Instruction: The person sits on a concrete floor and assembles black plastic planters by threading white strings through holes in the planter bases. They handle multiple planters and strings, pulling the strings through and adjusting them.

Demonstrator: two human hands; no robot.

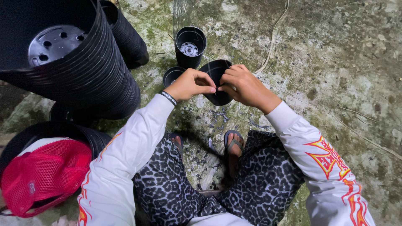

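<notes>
A small black plastic pot (216,71) is held tilted above the ground at the centre. My left hand (190,83) pinches its rim from the left, and my right hand (245,86) grips the rim from the right, the fingertips of both hands meeting at its edge. Both arms wear white sleeves with orange flame prints. Just beyond stands an upright small black pot (190,45), its perforated bottom visible. Another small black pot (172,75) sits on the ground behind my left hand, partly hidden.
A large stack of nested black pots (83,71) lies on its side at left, a second stack (127,39) behind it. A red mesh cap (44,175) rests on more pots at lower left. Mossy concrete ground (335,62) stretches right. My feet wear sandals (233,142).
</notes>
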